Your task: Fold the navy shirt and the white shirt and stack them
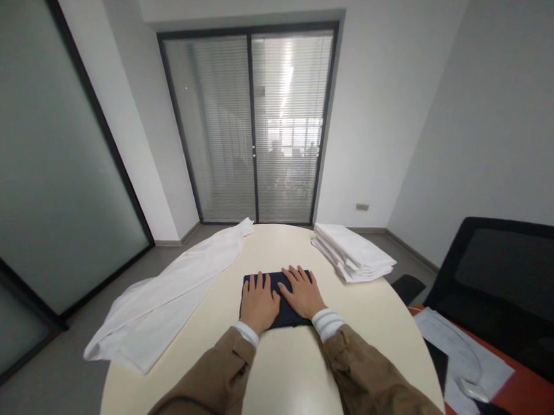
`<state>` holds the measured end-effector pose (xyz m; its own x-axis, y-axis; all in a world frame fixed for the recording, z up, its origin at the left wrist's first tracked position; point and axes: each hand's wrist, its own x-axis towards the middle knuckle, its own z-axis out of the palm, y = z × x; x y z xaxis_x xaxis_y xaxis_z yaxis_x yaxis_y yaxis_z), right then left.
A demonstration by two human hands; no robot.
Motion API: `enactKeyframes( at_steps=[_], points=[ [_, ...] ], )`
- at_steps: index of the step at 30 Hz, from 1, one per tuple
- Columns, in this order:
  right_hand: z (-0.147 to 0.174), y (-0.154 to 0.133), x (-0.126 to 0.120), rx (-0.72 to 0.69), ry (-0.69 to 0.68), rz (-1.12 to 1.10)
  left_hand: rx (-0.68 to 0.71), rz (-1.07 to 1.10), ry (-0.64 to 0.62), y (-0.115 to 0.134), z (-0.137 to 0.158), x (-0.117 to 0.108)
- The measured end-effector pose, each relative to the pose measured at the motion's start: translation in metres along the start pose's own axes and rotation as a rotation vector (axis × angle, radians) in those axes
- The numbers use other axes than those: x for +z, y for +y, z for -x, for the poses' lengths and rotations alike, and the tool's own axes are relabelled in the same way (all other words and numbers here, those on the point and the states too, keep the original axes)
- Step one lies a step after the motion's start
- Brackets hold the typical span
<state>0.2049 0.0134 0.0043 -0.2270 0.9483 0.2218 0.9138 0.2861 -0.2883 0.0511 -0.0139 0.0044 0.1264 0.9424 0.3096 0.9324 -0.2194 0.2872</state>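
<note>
Near the middle of the round table (293, 378), a folded navy cloth (286, 319) lies flat directly under the left hand (260, 306) and the right hand (305, 296). It looks longer from side to side, though the slanted view leaves its true long axis uncertain. Both hands touch it, so neither is nearer: 1 covers its left part, 1 its right. The fingers (260, 283) are straight and slightly spread, palms down, pinching nothing, tips near the far edge. A long white cloth (179, 291) lies apart to the left; a stack of folded white cloth (355, 250) lies to the right, by the table's rim.
</note>
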Motion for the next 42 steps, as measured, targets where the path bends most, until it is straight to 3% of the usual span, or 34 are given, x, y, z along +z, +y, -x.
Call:
enactKeyframes(
  at_steps=[4, 8, 11, 14, 16, 18, 20, 28, 37, 42],
  points=[
    [0.000, 0.000, 0.000, 0.102, 0.004, -0.020, -0.019, 0.089, -0.017, -0.008, 0.002, 0.003],
    [-0.001, 0.002, 0.000, 0.291, 0.033, -0.041, 0.013, 0.066, -0.030, -0.011, 0.006, 0.002],
    [-0.001, 0.003, 0.000, 0.346, 0.065, -0.025, 0.040, 0.049, -0.063, -0.012, 0.009, 0.000],
    [0.001, 0.000, -0.004, 0.261, 0.178, 0.067, 0.055, 0.025, -0.094, -0.012, 0.011, -0.002],
    [0.004, -0.003, -0.008, 0.067, 0.196, 0.080, 0.047, -0.021, -0.095, -0.012, 0.011, -0.002],
    [0.006, -0.006, -0.010, -0.133, 0.104, 0.025, 0.035, -0.080, -0.088, -0.011, 0.010, -0.003],
    [0.008, -0.008, -0.010, -0.212, -0.006, -0.025, 0.030, -0.123, -0.086, -0.010, 0.010, -0.004],
    [0.006, -0.006, -0.002, -0.063, -0.031, 0.016, 0.026, -0.116, -0.086, -0.014, 0.007, -0.003],
    [0.005, -0.005, 0.001, -0.013, -0.005, 0.027, -0.011, -0.083, -0.065, -0.017, 0.005, 0.001],
    [0.004, -0.003, 0.002, 0.137, 0.008, 0.038, -0.023, -0.088, -0.073, -0.017, 0.005, 0.001]
  ],
)
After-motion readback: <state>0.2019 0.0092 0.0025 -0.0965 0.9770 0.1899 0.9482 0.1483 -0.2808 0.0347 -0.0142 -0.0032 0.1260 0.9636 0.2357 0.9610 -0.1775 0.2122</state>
